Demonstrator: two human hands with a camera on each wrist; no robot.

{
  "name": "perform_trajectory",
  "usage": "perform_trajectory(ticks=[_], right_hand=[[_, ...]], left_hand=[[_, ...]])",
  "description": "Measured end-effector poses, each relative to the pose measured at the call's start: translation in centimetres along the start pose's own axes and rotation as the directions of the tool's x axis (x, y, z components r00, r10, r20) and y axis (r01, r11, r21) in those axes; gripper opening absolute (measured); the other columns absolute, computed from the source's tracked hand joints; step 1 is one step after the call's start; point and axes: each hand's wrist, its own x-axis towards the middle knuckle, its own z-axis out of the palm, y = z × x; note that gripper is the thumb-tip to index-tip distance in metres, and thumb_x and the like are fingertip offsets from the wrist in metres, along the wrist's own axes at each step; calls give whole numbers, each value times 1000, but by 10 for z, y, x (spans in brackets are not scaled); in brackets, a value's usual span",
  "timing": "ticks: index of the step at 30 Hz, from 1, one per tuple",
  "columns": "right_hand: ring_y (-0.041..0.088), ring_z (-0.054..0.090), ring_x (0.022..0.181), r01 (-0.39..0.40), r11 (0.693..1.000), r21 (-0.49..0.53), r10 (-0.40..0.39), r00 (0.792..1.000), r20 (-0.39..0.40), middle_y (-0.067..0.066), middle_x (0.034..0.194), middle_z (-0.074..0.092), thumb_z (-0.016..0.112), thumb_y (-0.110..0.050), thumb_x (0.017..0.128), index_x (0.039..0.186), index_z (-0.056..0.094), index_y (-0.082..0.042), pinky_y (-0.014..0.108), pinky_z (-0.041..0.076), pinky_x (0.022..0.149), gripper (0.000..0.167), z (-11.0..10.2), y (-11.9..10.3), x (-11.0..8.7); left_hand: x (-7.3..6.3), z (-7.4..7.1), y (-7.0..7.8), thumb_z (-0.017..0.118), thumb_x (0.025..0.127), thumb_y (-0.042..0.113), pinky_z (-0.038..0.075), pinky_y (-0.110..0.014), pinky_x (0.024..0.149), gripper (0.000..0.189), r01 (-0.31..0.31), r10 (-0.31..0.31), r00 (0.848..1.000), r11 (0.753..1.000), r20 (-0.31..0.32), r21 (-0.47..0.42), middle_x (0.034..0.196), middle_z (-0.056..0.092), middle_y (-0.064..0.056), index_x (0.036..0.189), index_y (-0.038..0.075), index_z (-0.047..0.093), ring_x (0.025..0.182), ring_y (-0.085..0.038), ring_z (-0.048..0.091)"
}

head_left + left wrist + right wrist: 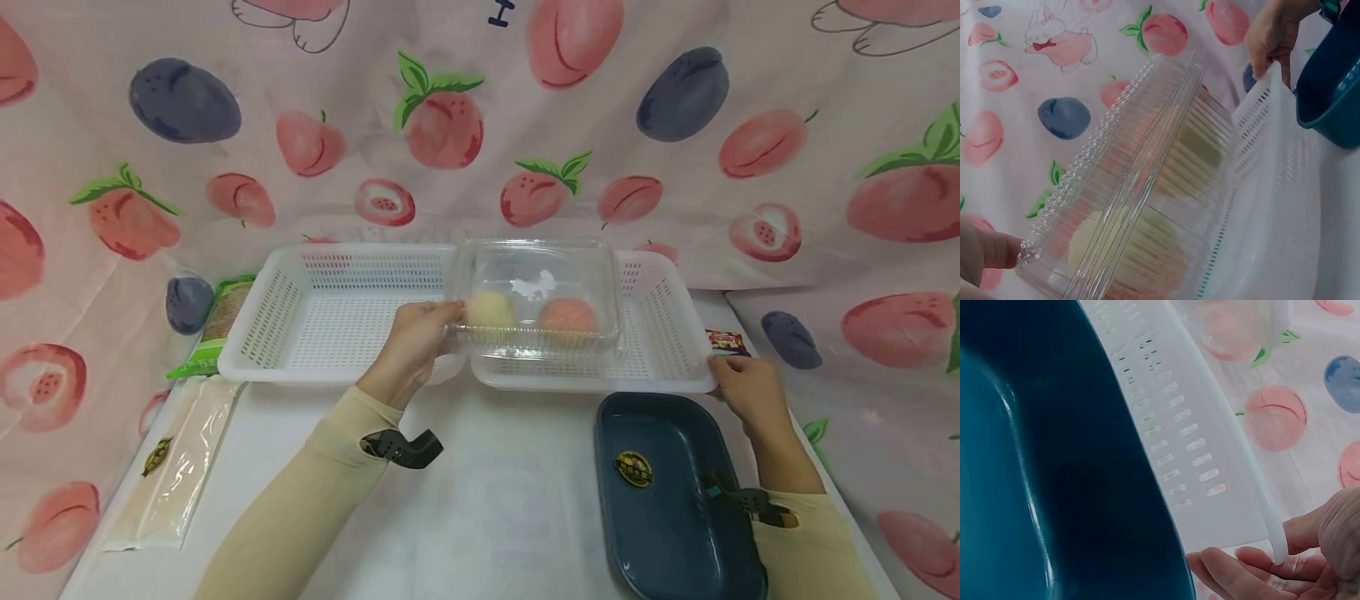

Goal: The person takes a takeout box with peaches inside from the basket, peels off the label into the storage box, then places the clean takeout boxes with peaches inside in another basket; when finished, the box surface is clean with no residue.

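My left hand (412, 342) pinches the left edge of a clear plastic clamshell box (536, 267), which it holds up over the right white basket (660, 321). Inside the box lie a pale yellow round item (489, 312) and a pink round item (567, 318); their exact kind is unclear. In the left wrist view the box (1129, 181) appears tilted, with the thumb at its corner. My right hand (753, 392) grips the front right corner of that same slotted basket. The right wrist view shows its fingers (1229, 575) under the basket rim (1275, 540).
A second white basket (273, 325) stands to the left. Beside it lie a green packet (213, 329) and a long clear packet of pale contents (176, 467). A dark blue tray (667, 500) sits at front right, near a small red packet (726, 342).
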Motion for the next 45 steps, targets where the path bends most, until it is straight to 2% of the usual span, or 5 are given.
perform_trajectory(ticks=[8,16,24,35,45], right_hand=[[-4,59,65,-7,1000,-1,7,1000,-16,42,119,64,47,-26,109,130,59,22,15,52,55,54,3,2,3],[-6,58,68,-14,1000,6,14,1000,-12,45,126,60,45,-26,110,132,56,23,11,54,56,55,1,3,3],[-7,59,67,-36,999,26,37,999,-13,45,128,59,45,-26,110,134,55,23,10,54,56,55,1,3,2],[-5,60,70,-32,999,30,32,999,-1,45,129,58,44,-25,110,135,54,23,9,54,58,55,2,3,4],[-4,60,72,-49,999,11,49,999,10,44,131,58,44,-27,111,136,54,21,9,52,59,55,1,2,4]], left_hand=[[20,24,2,65,99,11,53,-49,112,38,27,-27,1000,1000,-9,-15,139,58,-19,129,-14,64,122,-26,57],[31,44,0,65,101,17,56,-36,89,36,37,-37,999,999,18,38,117,59,-12,122,-12,65,100,-20,56],[48,61,-4,63,102,17,58,-45,99,49,69,-70,997,997,37,18,131,56,-19,139,-11,48,100,-21,58],[68,78,-15,62,101,14,42,-26,64,61,141,-140,990,989,-18,35,105,52,-8,153,-7,35,75,-16,48],[70,95,-25,63,101,15,54,-35,89,62,189,-185,982,976,-48,105,139,52,-16,155,-2,36,98,-22,52]])
